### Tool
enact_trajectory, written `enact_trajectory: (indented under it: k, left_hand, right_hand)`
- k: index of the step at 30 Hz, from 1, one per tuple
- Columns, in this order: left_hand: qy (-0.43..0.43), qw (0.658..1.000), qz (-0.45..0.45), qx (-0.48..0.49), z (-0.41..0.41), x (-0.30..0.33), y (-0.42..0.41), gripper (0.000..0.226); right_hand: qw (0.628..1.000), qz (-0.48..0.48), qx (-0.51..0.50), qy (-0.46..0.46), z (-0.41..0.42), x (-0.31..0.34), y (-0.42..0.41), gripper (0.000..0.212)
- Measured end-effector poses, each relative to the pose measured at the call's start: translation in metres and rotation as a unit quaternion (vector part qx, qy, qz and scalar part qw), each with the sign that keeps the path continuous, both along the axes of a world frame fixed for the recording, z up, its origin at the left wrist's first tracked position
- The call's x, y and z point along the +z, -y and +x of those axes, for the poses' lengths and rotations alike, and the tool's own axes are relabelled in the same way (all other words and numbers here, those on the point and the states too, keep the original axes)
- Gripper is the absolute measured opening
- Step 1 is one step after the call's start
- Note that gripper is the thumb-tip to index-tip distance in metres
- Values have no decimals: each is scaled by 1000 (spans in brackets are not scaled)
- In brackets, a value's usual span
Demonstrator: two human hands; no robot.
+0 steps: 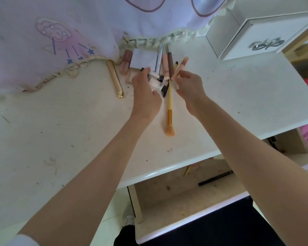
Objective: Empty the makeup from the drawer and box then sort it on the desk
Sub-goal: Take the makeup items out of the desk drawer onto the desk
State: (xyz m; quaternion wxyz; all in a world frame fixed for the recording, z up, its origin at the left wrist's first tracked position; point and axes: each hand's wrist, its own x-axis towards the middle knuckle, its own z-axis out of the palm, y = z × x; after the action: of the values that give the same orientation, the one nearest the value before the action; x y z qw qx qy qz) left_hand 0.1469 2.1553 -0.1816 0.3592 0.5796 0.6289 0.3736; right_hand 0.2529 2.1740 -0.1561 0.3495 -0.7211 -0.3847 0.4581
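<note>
Makeup lies in a pile at the back of the white desk [238,96]: a pink lip gloss [125,62], a white compact [144,58], a silver tube [159,55], a pink tube [165,66] and a brown pencil [170,65]. My left hand [146,89] reaches into the pile, fingers and thumb curled round a small white tube [153,76] with a dark cap. My right hand [190,87] hovers with loosely curled fingers, their tips by the top end of a yellow-handled brush [169,103]. The brush lies on the desk, its orange bristles toward me.
A gold tube [115,79] lies alone left of the pile. A printed cloth [60,32] drapes over the desk's back left. A white box [261,31] stands back right. Below the desk's front edge, the open drawer [167,201] holds a black pencil [215,177].
</note>
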Motion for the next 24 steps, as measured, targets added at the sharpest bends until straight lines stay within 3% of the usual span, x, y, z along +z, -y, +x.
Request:
enact_trajectory:
  k: [5,9,13,17,21,24]
  left_hand:
    - [-139,987,6,-86,-12,-19,38,52]
    - [-318,928,26,-193,-25,-36,67,45]
    - [-298,928,31,-220,-31,-33,93,44]
    - [-310,924,13,-222,-27,-32,105,54]
    - [-376,902,22,-212,-25,-33,107,55]
    - [-370,905,19,-210,-25,-30,124,54]
  right_hand:
    - [965,66,127,220,10,-21,47,38]
    - [928,108,188,302,16,-39,85,36]
    - [877,148,288,355,21,-46,107,41]
    - [825,100,368,418,25,-48,107,51]
    - [814,85,373,436,33,-48,122,48]
    - [812,85,377,438,50,-51,151,48]
